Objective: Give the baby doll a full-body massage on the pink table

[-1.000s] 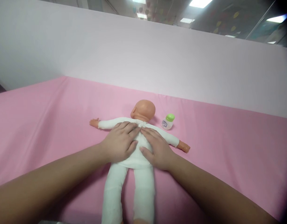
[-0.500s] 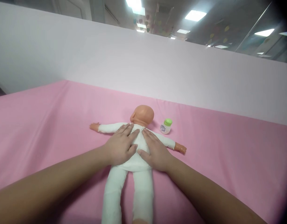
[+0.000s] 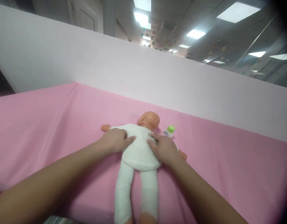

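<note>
A baby doll (image 3: 141,152) with a white cloth body lies on the pink sheet, its face not visible and its arms out to the sides. My left hand (image 3: 116,140) is curled around the doll's shoulder and upper arm on the left, thumb resting on the white torso. On the other side, my right hand (image 3: 165,147) holds the right shoulder area, its thumb also on the torso and its fingers bent over the upper arm. Fingertips of both hands are partly hidden.
Just beyond the right hand stands a small bottle (image 3: 169,132) with a green cap, near the doll's head. The pink sheet (image 3: 215,161) spreads around the doll. A white wall panel (image 3: 157,77) rises behind, with glass above it.
Both hands have moved outward from lying flat on the doll's back to curl around its shoulders and upper arms. The camera view has shifted and tilted a little.
</note>
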The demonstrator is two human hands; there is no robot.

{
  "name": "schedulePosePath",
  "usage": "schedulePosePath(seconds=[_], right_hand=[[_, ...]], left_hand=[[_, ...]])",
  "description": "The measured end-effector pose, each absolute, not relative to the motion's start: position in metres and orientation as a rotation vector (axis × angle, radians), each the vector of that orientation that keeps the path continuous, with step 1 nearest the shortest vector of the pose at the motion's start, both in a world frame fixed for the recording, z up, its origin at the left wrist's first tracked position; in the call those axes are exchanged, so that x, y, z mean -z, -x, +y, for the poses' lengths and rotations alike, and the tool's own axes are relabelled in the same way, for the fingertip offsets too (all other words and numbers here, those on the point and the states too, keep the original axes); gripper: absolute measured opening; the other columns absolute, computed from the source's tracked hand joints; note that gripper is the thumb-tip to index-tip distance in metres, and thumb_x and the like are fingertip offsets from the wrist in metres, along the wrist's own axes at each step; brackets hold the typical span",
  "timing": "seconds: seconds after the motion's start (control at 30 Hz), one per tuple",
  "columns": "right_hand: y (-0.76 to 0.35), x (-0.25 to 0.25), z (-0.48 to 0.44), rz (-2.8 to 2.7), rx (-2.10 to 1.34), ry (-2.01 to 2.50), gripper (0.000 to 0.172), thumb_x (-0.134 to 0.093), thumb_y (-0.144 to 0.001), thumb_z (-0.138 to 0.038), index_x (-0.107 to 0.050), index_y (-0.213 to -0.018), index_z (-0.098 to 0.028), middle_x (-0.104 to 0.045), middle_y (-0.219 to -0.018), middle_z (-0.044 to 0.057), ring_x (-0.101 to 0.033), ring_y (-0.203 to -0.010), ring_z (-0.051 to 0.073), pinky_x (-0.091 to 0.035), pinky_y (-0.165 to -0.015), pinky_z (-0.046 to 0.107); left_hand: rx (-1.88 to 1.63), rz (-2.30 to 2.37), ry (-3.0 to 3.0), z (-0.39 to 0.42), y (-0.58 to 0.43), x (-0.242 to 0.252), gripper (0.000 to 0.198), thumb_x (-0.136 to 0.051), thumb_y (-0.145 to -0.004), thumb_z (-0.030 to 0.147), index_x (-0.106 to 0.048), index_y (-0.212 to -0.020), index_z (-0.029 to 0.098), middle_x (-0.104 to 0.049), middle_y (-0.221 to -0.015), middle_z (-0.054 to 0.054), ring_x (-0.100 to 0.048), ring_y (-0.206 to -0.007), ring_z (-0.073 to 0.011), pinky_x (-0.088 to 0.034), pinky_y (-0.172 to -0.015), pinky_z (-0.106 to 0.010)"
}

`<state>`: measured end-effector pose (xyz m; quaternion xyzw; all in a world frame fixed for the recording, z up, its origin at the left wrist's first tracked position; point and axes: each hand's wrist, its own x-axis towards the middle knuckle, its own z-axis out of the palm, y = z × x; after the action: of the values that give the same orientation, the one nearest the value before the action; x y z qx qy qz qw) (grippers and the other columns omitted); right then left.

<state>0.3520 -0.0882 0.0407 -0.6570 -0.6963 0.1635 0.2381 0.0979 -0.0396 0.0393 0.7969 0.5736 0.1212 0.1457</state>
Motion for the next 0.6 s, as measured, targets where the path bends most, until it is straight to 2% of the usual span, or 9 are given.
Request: schedulePosePath(seconds=[0.07, 0.13, 0.2, 0.3, 0.37, 0.47, 0.6], right_hand=[[-0.346, -0.043, -0.088, -1.88, -0.4, 1.853, 0.059, -0.052, -0.098, -0.067, -0.067, -0.142, -0.029, -0.075, -0.132, 0.008, -0.067, -0.124, 0.037, -0.048, -0.107, 0.054], [-0.341, -0.042, -0.087, -1.837, -0.431, 1.861, 0.062, -0.051, -0.097, -0.07, -0.067, -0.141, -0.028, -0.075, -0.131, 0.009, -0.068, -0.123, 0.036, -0.05, -0.104, 0.052], [-0.338, -0.038, -0.084, -1.808, -0.485, 1.835, 0.059, -0.05, -0.097, -0.069, -0.068, -0.136, -0.029, -0.077, -0.125, 0.008, -0.07, -0.118, 0.033, -0.052, -0.1, 0.048], [-0.336, -0.032, -0.076, -1.792, -0.552, 1.771, 0.057, -0.046, -0.098, -0.07, -0.068, -0.133, -0.03, -0.078, -0.121, 0.007, -0.072, -0.112, 0.031, -0.053, -0.092, 0.043], [-0.334, -0.03, -0.074, -1.846, -0.539, 1.745, 0.057, -0.039, -0.1, -0.071, -0.07, -0.124, -0.03, -0.08, -0.112, 0.006, -0.073, -0.103, 0.03, -0.054, -0.084, 0.041], [-0.333, -0.03, -0.077, -1.917, -0.563, 1.723, 0.059, -0.037, -0.099, -0.074, -0.073, -0.109, -0.029, -0.08, -0.096, 0.006, -0.073, -0.088, 0.03, -0.054, -0.073, 0.038], [-0.339, -0.025, -0.088, -1.88, -0.776, 1.48, 0.066, -0.036, -0.097, -0.077, -0.074, -0.107, -0.023, -0.08, -0.096, 0.011, -0.074, -0.089, 0.031, -0.06, -0.073, 0.038]], left_hand=[[-0.271, 1.585, -2.186, -0.033, -0.093, -0.034, 0.073, -0.034, -0.091, 0.084, -0.066, -0.075, 0.02, -0.072, -0.078, -0.012, -0.069, -0.081, -0.0356, -0.047, -0.088, -0.05], [-0.389, 1.573, -2.069, -0.031, -0.093, -0.027, 0.07, -0.042, -0.088, 0.085, -0.067, -0.086, 0.02, -0.075, -0.093, -0.014, -0.07, -0.089, -0.0358, -0.049, -0.08, -0.044], [-0.543, 1.545, -2.027, -0.034, -0.098, -0.021, 0.062, -0.047, -0.09, 0.078, -0.066, -0.095, 0.019, -0.075, -0.103, -0.014, -0.07, -0.096, -0.0345, -0.049, -0.079, -0.041], [-0.771, 1.368, -1.96, -0.041, -0.108, -0.018, 0.051, -0.055, -0.091, 0.068, -0.064, -0.101, 0.019, -0.074, -0.106, -0.01, -0.069, -0.093, -0.0282, -0.05, -0.076, -0.036], [-0.834, 1.236, -1.888, -0.048, -0.112, -0.021, 0.043, -0.06, -0.091, 0.061, -0.062, -0.104, 0.02, -0.073, -0.106, -0.006, -0.068, -0.091, -0.0243, -0.05, -0.073, -0.032], [-0.834, 1.175, -1.855, -0.063, -0.113, -0.033, 0.031, -0.064, -0.088, 0.047, -0.061, -0.106, 0.021, -0.071, -0.108, -0.005, -0.068, -0.091, -0.0233, -0.051, -0.07, -0.031], [-0.827, 1.1, -1.937, -0.082, -0.114, -0.047, 0.033, -0.067, -0.082, 0.041, -0.064, -0.11, 0.023, -0.071, -0.114, -0.006, -0.068, -0.101, -0.0279, -0.056, -0.078, -0.036]])
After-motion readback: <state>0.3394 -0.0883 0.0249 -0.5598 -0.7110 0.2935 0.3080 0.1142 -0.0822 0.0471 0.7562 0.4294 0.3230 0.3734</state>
